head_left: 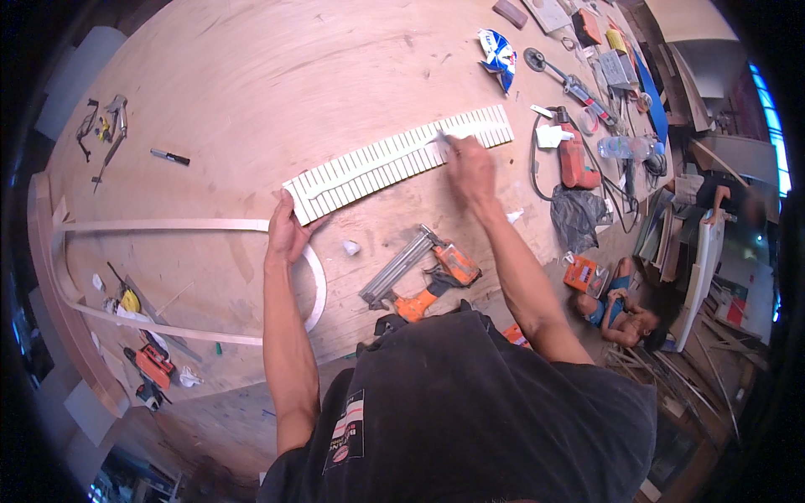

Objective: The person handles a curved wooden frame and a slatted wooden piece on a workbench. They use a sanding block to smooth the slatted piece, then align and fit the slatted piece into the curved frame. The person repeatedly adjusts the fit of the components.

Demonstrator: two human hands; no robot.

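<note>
A pale wooden strip point(369, 174), cut crosswise by many narrow dark slots, lies slantwise on the plywood tabletop point(251, 101). A wavy band of white paste, like glue, runs along its length. My left hand point(290, 235) grips the strip's near left end, thumb on top. Over the strip's right part, my right hand point(471, 174) is closed on a small grey, flat-bladed tool point(442, 140), which touches the pasted face. Motion blurs that hand and the tool, so its exact kind is unclear. Just below the strip rests an orange nail gun point(444, 267).
A curved white band point(168, 225) loops at the left. Toward the right are a red power drill point(573, 158) with its cord, a plastic bottle point(620, 148), a black bag point(577, 220) and a long grinder point(579, 90). A person point(620, 314) sits beyond the table's right edge.
</note>
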